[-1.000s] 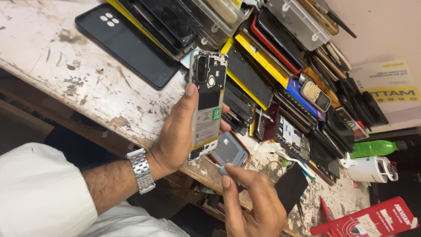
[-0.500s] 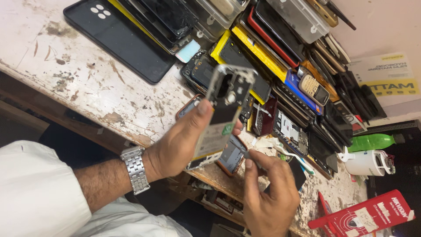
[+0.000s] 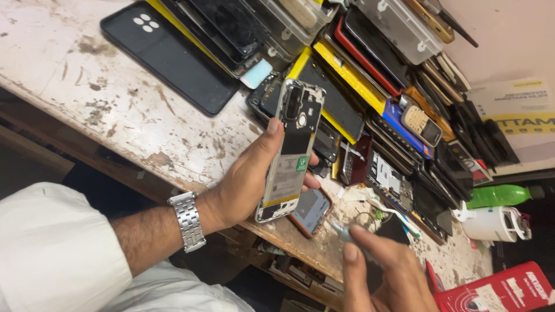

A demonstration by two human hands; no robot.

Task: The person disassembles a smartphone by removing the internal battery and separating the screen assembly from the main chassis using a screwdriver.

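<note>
- Opened phone (image 3: 291, 155) in left hand (image 3: 245, 182): bare metal frame, matt black inner plates, glossy paper-like label.
- Wristwatch (image 3: 187, 221): polished steel link band.
- Workbench (image 3: 115, 110): rough, chipped, stained pale top over worn wood edge.
- Phone cover (image 3: 167, 55), far left: matt black plastic.
- Sleeve (image 3: 55, 248): white cloth.
- Bottle (image 3: 500, 195), right: glossy green plastic.
</note>
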